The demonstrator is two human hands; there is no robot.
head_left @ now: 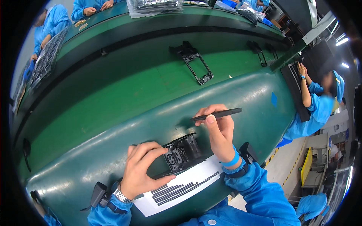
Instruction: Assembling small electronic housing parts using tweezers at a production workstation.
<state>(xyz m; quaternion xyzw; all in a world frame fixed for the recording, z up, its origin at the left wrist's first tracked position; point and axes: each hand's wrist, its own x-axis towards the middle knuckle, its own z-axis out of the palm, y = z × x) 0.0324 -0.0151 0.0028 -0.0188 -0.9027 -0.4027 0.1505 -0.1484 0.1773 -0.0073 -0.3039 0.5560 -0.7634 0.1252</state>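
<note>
My left hand (141,167) grips a black phone housing (184,152) by its left side, thumb low and fingertips at the upper edge. Camera rings and small cut-outs show on its inner face. In my right hand (220,130) is a slim black pen-shaped tool (228,112), pinched between thumb and fingers above and to the right of the housing. Its tip points left, apart from the housing. Under the housing's lower edge lies a white sheet (205,165) with rows of small black stickers, partly covered by my left hand.
A green conveyor belt (124,96) runs beyond the dark green bench edge (75,165). On it lie a black phone frame (198,66) and more black parts (258,52) farther right. A co-worker (320,100) sits at right; others work across the belt. A metal post (286,58) rises at right.
</note>
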